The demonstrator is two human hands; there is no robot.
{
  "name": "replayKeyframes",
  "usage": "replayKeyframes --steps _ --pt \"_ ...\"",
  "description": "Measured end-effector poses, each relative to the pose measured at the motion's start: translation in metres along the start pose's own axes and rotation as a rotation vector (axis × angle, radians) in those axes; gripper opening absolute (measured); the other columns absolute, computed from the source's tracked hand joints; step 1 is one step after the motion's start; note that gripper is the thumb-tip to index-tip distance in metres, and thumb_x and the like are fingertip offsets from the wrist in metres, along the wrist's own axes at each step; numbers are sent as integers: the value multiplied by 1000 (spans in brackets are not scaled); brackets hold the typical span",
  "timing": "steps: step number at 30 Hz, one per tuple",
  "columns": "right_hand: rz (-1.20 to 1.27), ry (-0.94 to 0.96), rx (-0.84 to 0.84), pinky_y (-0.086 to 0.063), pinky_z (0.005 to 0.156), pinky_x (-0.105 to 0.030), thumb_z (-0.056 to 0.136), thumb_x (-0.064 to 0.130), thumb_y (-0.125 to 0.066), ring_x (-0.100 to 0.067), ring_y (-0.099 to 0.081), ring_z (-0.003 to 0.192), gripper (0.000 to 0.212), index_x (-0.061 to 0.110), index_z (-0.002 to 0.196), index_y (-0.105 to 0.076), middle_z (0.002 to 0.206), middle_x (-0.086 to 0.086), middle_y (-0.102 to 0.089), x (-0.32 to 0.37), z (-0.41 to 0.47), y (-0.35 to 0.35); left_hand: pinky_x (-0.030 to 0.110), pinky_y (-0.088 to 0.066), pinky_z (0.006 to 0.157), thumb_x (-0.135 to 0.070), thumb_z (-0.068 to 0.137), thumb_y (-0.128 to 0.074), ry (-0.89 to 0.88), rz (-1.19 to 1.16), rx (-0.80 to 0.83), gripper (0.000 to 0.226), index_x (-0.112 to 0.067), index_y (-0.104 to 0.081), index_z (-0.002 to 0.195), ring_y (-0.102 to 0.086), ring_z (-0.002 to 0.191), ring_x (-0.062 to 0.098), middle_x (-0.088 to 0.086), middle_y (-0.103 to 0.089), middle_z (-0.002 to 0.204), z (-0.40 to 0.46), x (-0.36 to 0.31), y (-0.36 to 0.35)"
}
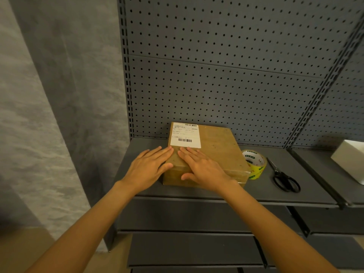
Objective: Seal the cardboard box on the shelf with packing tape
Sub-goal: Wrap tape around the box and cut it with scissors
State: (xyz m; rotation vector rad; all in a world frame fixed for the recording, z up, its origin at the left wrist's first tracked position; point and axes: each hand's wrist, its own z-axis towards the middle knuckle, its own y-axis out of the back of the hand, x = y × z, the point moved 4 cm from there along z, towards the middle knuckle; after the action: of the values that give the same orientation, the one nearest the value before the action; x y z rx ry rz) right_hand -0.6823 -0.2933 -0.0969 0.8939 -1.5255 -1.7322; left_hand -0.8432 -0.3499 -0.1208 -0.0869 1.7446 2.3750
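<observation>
A brown cardboard box with a white shipping label lies flat on the grey metal shelf. My left hand rests flat on the box's near left corner, fingers straight. My right hand lies flat on the box top beside it, thumb over the front edge. A roll of clear packing tape with yellow-green print leans against the box's right side. Glossy tape shows on the box's right front corner.
Black scissors lie on the shelf right of the tape roll. A white box sits at the far right on the neighbouring shelf. A grey pegboard backs the shelf; a grey wall is on the left.
</observation>
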Motion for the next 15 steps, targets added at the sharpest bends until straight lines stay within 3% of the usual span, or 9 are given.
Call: replayKeyframes --steps 3,5,7,11,15 --pt "-15 9 21 -1 117 -30 88 46 -57 -17 -1 147 88 17 152 -3 160 -2 -3 1 -1 -1 34 -17 115 -76 78 6 -2 -2 4 88 -29 -15 149 -16 144 12 -12 -17 155 0 -2 1" --pt "-26 6 39 0 117 -30 85 42 -63 -17 0 147 93 17 152 -2 160 -2 -1 2 -2 -2 36 -15 116 -66 88 -21 -37 60 24 74 -26 -11 150 -13 145 15 -9 -13 157 -2 -3 1" --pt "-2 -7 36 2 115 -27 84 41 -65 -16 0 147 95 18 152 -2 160 -1 -2 2 -2 0 36 -11 116 -55 90 -43 -31 82 49 77 -26 -4 151 -9 146 15 -9 -7 158 -5 -6 2" --pt "35 12 -45 7 111 -23 87 31 -65 -12 0 146 90 19 152 -2 160 1 -3 10 -9 5 34 -9 117 -51 90 -48 -8 78 36 79 -26 -6 151 -7 146 12 -9 -7 158 -5 -9 4" --pt "26 38 -145 5 112 -25 94 29 -55 -15 -15 145 70 17 150 -16 157 -3 -19 24 -13 0 32 -7 117 -50 90 -50 -19 73 34 78 -25 -8 151 -6 146 11 -9 -7 158 -3 -10 7"
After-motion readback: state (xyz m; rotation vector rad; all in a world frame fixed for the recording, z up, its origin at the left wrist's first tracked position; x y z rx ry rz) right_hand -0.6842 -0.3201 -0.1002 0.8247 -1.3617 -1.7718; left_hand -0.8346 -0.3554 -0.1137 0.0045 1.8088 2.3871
